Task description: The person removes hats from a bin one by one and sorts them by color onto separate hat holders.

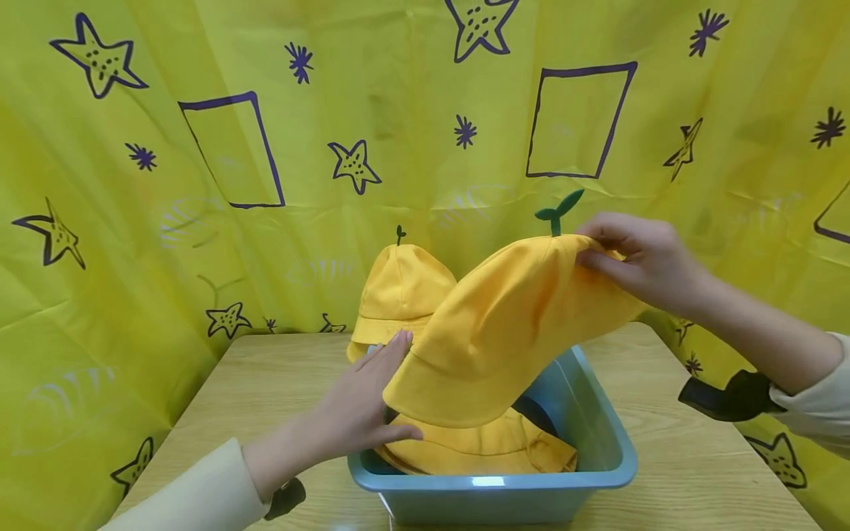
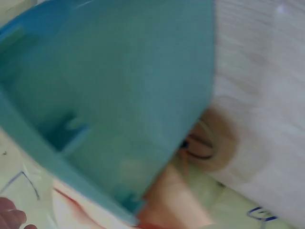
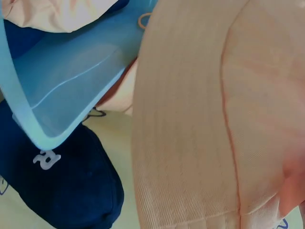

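Note:
A yellow bucket hat (image 1: pixel 498 332) with a green sprout on its crown hangs tilted above a blue plastic bin (image 1: pixel 491 481). My right hand (image 1: pixel 644 258) pinches its crown beside the sprout. In the right wrist view the brim of that hat (image 3: pixel 186 119) fills much of the picture. My left hand (image 1: pixel 358 402) reaches over the bin's left side, fingers straight and thumb spread, its fingertips close to the held hat's brim. Inside the bin lie another yellow hat (image 1: pixel 465 446) and something dark (image 1: pixel 536 414), partly hidden under the held hat.
Behind the bin stands a second sprout-topped yellow hat (image 1: pixel 405 284). The right wrist view shows a navy cap (image 3: pixel 71 186) with a white letter outside the bin. Everything stands on a wooden table (image 1: pixel 279 383), with a yellow patterned curtain (image 1: pixel 398 96) hanging behind.

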`<state>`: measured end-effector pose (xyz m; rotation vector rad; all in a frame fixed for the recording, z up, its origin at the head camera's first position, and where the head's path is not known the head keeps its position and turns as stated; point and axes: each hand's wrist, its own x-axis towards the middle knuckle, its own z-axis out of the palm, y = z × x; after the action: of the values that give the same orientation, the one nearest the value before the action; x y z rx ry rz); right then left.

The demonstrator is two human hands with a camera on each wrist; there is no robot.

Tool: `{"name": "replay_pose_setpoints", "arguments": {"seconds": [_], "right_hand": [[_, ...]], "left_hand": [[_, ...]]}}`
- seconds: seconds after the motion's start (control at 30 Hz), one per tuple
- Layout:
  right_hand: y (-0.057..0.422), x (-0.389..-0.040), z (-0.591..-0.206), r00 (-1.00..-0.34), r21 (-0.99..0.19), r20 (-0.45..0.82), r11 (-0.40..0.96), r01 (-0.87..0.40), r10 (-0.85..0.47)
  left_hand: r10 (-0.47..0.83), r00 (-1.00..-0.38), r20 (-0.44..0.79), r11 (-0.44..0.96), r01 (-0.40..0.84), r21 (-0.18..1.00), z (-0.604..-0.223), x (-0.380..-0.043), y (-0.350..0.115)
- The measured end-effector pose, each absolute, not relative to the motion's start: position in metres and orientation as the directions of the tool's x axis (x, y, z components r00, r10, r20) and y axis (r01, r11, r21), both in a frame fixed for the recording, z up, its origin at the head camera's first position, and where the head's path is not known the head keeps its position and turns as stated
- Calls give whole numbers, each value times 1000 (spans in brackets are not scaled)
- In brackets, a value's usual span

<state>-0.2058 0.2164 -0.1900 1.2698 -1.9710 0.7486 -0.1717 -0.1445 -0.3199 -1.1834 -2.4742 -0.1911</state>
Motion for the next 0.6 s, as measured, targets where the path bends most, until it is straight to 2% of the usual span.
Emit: {"name": "replay_pose_setpoints", "arguments": {"seconds": [0.23,0.37,0.5,0.57,0.6], "right_hand": [[208,-206,-197,-312,-244,807,198,-949,-502],[204,-206,-201,-328,-303,821,131,-944,-468],[201,-206,-205,-344,-300,833,169,-939,-434],[200,-206,-207,-356,-299,835,197,-934,-420],[200,-206,-207,-363,-298,835,215,-930,-413]], "left_hand": [[744,-380,549,525,841,-130,-295,-186,-124],[748,-343,569,488,865,-120,-288,-191,-119],[755,-468,459,467,876,125,-287,-188,-119],[738,-561,374,482,827,290,-288,-185,-119],[726,-591,352,492,804,335,-288,-183,-118]]}}
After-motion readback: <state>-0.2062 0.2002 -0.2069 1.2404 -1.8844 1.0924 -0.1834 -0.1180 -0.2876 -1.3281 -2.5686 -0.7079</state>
